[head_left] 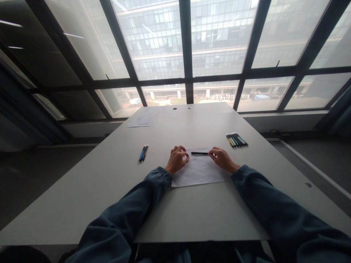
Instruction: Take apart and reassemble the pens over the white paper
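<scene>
A sheet of white paper (201, 173) lies on the table before me, with both hands over its far part. My right hand (221, 158) pinches the right end of a slim black pen (199, 153), which is held roughly level above the sheet. A thin dark line shows just below the pen; whether it is a shadow or a separate part I cannot tell. My left hand (177, 160) is at the sheet's left edge, apart from the pen's left end. Its fingers are curled with thumb and fingertip close together, and anything between them is too small to make out.
Two pens (143, 153), blue and black, lie to the left on the white table (109, 186). A row of several pens (237, 140) with coloured barrels lies at the right. More paper sheets (142, 118) rest at the far left corner. Windows (156, 40) rise beyond the table.
</scene>
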`<state>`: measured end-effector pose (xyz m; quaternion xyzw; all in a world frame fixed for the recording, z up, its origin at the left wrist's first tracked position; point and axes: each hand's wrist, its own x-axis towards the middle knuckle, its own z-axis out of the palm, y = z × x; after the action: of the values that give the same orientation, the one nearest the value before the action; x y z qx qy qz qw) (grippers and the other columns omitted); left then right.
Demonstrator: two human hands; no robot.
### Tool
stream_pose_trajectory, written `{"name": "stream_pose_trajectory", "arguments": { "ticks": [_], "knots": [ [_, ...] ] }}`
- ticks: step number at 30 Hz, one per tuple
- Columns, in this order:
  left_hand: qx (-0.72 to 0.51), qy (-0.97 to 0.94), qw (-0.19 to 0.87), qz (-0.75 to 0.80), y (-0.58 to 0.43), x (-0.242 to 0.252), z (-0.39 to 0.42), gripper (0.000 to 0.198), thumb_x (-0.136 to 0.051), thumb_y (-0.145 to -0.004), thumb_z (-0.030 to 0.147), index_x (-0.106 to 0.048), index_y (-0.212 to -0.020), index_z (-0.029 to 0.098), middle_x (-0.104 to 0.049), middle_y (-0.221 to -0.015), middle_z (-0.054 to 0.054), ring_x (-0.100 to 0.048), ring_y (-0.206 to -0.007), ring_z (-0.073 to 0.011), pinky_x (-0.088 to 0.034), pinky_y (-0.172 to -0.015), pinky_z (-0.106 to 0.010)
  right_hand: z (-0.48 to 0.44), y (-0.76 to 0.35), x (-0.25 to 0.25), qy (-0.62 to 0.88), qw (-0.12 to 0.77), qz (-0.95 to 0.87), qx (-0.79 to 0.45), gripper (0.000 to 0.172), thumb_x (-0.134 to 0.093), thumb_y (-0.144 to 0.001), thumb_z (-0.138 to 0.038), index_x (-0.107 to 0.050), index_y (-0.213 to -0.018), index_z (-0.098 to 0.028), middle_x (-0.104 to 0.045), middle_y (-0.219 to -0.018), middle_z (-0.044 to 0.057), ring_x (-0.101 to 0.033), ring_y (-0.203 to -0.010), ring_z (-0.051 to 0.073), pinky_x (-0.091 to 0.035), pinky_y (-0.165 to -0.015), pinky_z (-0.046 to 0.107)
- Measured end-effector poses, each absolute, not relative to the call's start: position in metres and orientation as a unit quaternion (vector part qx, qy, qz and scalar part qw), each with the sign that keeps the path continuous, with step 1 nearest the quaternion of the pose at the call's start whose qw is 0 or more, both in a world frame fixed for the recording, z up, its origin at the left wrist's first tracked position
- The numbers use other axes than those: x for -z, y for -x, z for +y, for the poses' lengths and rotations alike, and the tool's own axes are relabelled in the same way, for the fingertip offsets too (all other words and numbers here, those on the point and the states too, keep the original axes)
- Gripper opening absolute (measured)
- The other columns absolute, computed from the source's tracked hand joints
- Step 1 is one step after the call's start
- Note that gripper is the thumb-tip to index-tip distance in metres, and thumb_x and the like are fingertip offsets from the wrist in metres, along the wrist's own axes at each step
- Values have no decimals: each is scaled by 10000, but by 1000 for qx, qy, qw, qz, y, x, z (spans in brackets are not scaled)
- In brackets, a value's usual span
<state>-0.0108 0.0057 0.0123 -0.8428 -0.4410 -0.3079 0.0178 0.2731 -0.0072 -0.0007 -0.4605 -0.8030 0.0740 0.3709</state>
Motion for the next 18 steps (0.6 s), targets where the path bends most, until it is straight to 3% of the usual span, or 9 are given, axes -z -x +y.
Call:
{"name": "stream_pose_trajectory", "arguments": {
  "ticks": [10, 16, 18],
  "knots": [
    [295, 855, 11, -427, 12, -8, 8, 77, -722, -824, 296, -771, -772, 267, -659, -1108, -66, -505, -1060, -283, -394, -879, -468, -8, -278, -1, 435, 310, -845, -30, 162, -622, -895, -210, -755, -816, -254, -670, -849, 43, -587, -839, 191, -468, -745, 303],
    [336, 832, 25, -441, 11, -13, 8, 287, -559, -948, 349, -760, -769, 249, -683, -1042, -59, -525, -977, -245, -397, -849, -428, -9, -278, -4, 428, 305, -850, -33, 201, -590, -933, -248, -767, -841, -273, -680, -823, 43, -576, -826, 198, -460, -734, 308],
    [362, 817, 21, -448, 11, -14, 8, 301, -506, -976, 362, -768, -872, 256, -686, -1045, -57, -529, -958, -234, -397, -844, -416, -8, -278, -4, 432, 324, -841, -33, 208, -576, -943, -265, -769, -866, -276, -683, -826, 46, -580, -825, 200, -464, -745, 315]
  ]
}}
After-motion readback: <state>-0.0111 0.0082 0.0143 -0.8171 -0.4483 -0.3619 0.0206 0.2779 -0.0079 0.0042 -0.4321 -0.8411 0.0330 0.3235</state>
